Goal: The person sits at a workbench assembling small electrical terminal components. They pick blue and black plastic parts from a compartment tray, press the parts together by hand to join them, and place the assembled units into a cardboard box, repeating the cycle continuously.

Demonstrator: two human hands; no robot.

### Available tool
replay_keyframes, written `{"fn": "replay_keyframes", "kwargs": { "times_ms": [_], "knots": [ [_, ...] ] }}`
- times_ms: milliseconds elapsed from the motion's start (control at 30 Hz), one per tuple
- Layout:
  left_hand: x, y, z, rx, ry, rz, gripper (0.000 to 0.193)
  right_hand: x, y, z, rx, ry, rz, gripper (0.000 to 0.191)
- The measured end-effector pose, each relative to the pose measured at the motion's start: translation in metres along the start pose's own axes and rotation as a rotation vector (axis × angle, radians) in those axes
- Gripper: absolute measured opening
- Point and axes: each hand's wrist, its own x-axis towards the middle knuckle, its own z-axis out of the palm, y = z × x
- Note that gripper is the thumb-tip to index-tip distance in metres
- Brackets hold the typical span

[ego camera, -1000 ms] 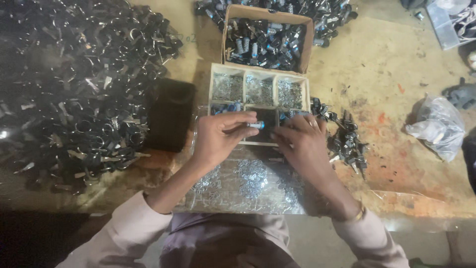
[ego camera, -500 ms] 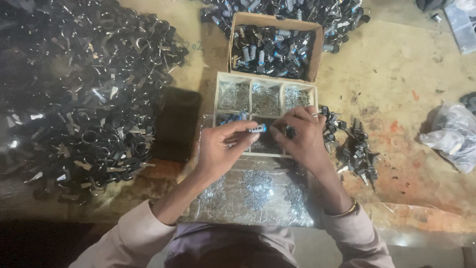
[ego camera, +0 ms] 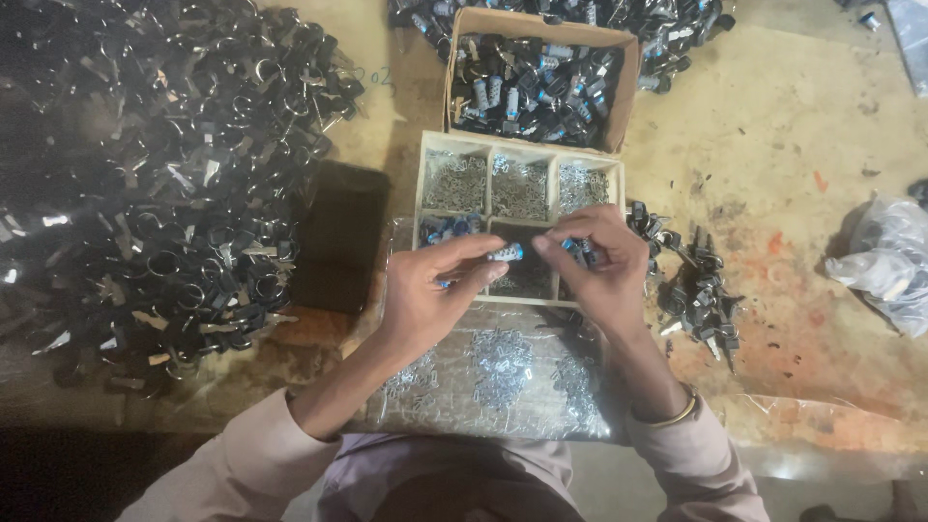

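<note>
Your left hand [ego camera: 425,295] and right hand [ego camera: 601,266] meet over the wooden tray [ego camera: 421,193], above its front row of compartments. Between them you hold a small blue and silver part [ego camera: 506,252]: the left grip is pinched tight on one end with thumb and forefinger, and the right grip is closed to fingertips on the other end, with more small blue pieces tucked under its fingers. Behind the tray stands a cardboard box [ego camera: 626,87] full of dark parts. Left of the tray lies a flat black pouch [ego camera: 340,237], and beyond it a big heap of black rings [ego camera: 155,174]. Right of the tray sits a small pile of dark parts [ego camera: 698,290].
</note>
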Motion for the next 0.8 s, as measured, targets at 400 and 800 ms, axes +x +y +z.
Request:
{"fn": "replay_keyframes", "kwargs": {
  "times_ms": [400, 800],
  "knots": [
    [-0.003, 0.000, 0.004, 0.078, -0.021, -0.046, 0.024, -0.010, -0.007, 0.003, 0.376, -0.240, 0.258, 0.015],
    [-0.004, -0.003, 0.002, 0.034, -0.015, -0.031, 0.022, -0.012, -0.013, 0.008, 0.153, -0.259, 0.120, 0.014]
  ]
}}
